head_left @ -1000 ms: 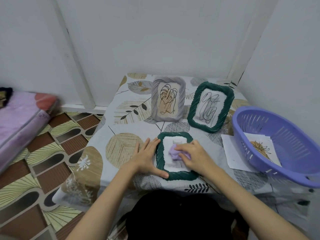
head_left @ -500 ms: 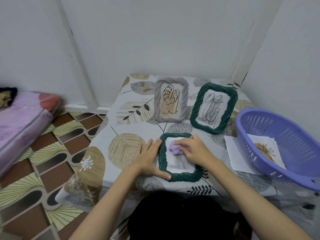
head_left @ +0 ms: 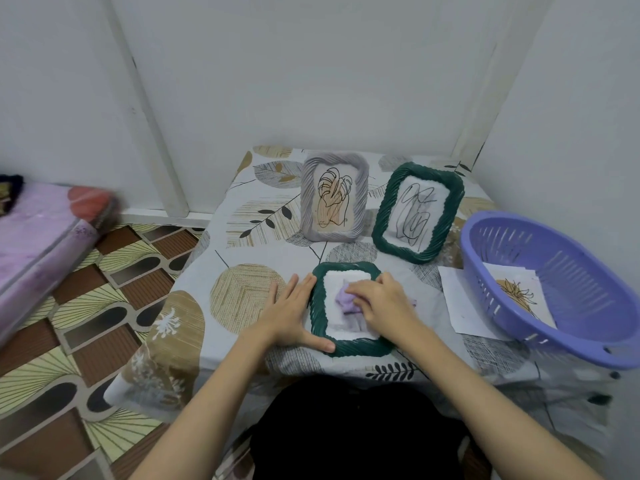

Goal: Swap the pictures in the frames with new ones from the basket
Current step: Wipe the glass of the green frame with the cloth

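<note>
A green frame lies flat near the table's front edge, a white picture showing inside it. My left hand rests flat against its left side, thumb along the bottom corner. My right hand presses a small purple cloth onto the picture. Behind stand a grey frame with a line drawing and a second green frame with a scribble drawing. At the right, a purple basket holds a picture with an orange and black drawing.
A white sheet lies on the leaf-patterned tablecloth, partly under the basket. The table sits in a corner between two white walls. A pink mattress lies on the patterned floor at the left.
My right hand and the purple cloth have shifted a little over the picture in the flat frame. The left hand stays put on the frame's side.
</note>
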Tool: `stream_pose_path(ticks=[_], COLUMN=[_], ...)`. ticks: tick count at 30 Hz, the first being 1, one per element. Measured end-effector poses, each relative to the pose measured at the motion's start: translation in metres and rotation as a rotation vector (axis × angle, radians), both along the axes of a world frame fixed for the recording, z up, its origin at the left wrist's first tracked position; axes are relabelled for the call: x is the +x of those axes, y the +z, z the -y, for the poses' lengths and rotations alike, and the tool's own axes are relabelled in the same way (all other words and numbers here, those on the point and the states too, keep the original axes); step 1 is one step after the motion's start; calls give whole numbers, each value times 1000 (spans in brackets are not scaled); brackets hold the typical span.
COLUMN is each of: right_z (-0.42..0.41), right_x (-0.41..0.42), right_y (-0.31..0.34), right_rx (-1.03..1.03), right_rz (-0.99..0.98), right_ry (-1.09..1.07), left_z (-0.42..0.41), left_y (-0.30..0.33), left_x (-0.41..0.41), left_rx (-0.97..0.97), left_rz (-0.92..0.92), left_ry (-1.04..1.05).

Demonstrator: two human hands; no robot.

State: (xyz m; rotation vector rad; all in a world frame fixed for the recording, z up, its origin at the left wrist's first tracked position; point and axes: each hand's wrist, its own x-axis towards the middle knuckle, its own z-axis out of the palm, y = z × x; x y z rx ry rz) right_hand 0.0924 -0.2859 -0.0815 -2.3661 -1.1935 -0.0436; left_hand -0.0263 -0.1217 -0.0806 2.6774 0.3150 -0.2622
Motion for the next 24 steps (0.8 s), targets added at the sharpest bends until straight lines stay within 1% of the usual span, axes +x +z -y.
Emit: stream_pose_path(ticks=[1,3,6,8,12,15,17,18,19,20,22,24], right_z=[-8,-11,23,48,67,71,79,82,86,90,95,96], right_x=[-8,-29,-40,-28,-10,-16,-13,-12,-13,-15,-15,-8], right_y=[1,-2,-9,-9,-4,-7,-4,0,5,9,14,20], right_rx=[18,83,118,95,88,54,53,26,-33,-109,-231,-248], right_rz=[4,11,57,132,189,253,269,239,159,29,-176,-271], right_ry=[-4,80,227,267,162,162,125,65,-4,-62,-77,-73], left_z=[0,-1,-2,-2,-2,-1,-1,-1,0,1,2,2], left_y=[-1,-2,-4,-3,-1,1,2,3,4,5,7,10], left_x=[0,-1,0,0,0,-1,-1,-1,-2,-2,-2,0], left_rx=[3,10,12,8,-8,-12,-20,-25,-32,-40,-62,-82], left_rz=[2,17,32,29,14,13,6,-2,-11,-18,-34,-78], left_ry=[-4,-11,-7,-4,-6,-8,-15,-16,-16,-13,0,17])
